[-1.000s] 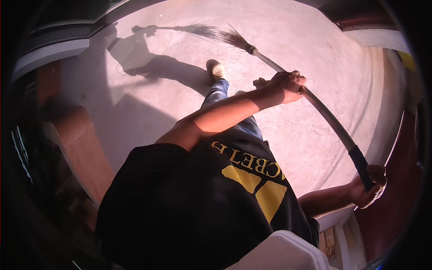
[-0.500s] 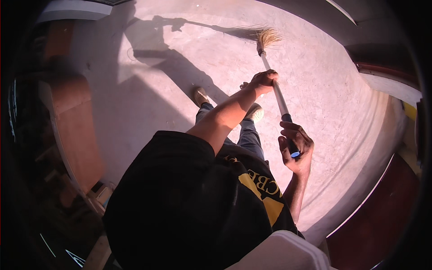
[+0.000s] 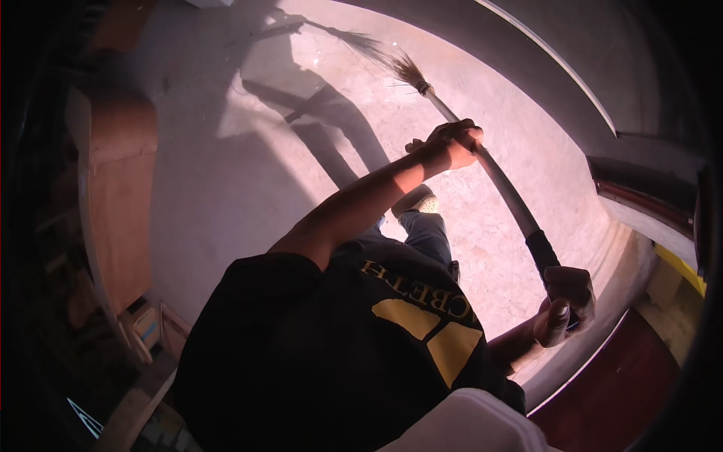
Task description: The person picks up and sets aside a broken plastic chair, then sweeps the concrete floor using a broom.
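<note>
A stick broom with a long pale handle (image 3: pixel 506 184) slants across the view from upper middle to lower right. Its straw bristles (image 3: pixel 407 71) point to the upper left, over the floor. Midway along the handle, my left hand (image 3: pixel 454 143) is wrapped round it. My right hand (image 3: pixel 566 305) has its fingers closed on the black grip (image 3: pixel 540 252) at the near end. Whether the bristle tips touch the floor I cannot tell. My shod foot (image 3: pixel 427 204) shows beneath my left forearm.
The sunlit concrete floor (image 3: pixel 497 248) bears shadows of me and the broom. At left stands a brown wooden panel or cabinet (image 3: pixel 120 218). A dark wall edge (image 3: pixel 512 83) curves along the upper right, and a dark red surface (image 3: pixel 614 384) lies at lower right.
My right hand has moved right and closed more fully round the grip. The broom has tilted, its bristles swinging left, while my left hand has shifted slightly right.
</note>
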Available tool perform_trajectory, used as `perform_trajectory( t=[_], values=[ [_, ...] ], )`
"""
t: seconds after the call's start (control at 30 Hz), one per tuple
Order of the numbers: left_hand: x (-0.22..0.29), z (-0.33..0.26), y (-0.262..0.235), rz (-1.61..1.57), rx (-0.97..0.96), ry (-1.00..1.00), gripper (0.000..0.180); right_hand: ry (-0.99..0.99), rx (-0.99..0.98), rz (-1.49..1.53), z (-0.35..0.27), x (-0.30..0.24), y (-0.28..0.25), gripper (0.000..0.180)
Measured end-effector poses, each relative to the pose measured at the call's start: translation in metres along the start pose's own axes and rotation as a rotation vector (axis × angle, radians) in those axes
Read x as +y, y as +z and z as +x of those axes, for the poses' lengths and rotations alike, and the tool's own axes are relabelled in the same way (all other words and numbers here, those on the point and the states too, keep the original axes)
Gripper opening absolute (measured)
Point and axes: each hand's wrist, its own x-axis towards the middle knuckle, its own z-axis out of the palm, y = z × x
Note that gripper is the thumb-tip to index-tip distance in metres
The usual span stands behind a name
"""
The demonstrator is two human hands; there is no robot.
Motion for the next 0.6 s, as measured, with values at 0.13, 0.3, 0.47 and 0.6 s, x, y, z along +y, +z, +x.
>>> perform_trajectory(
  t=[0.13, 0.3, 0.47, 0.6],
  values=[
    [-0.003, 0.084, 0.016, -0.12, -0.009, 0.21, 0.012, -0.092, -0.087, -0.214, 0.041, 0.01, 0.05, 0.016],
    [-0.156, 0.084, -0.012, -0.136, -0.069, 0.023, 0.024, 0.286, -0.489, 0.022, 0.069, 0.097, 0.139, 0.017],
    [-0.229, 0.039, -0.081, 0.173, -0.067, -0.197, 0.026, 0.305, -0.486, 0.361, 0.088, 0.141, 0.152, 0.018],
    [-0.094, 0.118, -0.112, 0.099, -0.04, -0.145, 0.024, 0.076, -0.266, 0.147, 0.163, 0.083, 0.08, 0.008]
  ],
)
